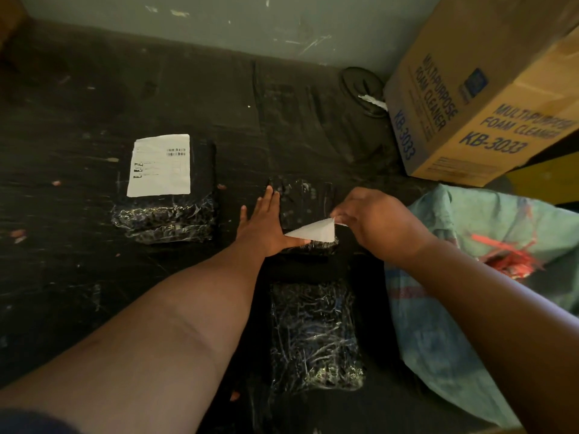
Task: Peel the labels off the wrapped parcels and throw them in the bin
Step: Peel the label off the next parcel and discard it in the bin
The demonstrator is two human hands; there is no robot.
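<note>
Three wrapped parcels on dark table [94,89]. Foam-cleaner carton [476,89] at far right; woven sack [454,292] below it, probably serving as bin. Labelled parcel [166,189] untouched at left. Middle parcel [305,208] pinned by left hand [266,227], fingers flat, bracing against peel. Right hand [372,220] pinches label [313,231], corner lifted, mostly detached.

Glossy crinkled plastic wrap on the black parcels [315,335], matt white paper label [313,230], dull scuffed dark tabletop [94,98], matt brown cardboard box [488,98], coarse woven plastic sack [470,324], scratched painted wall [250,23]
</note>
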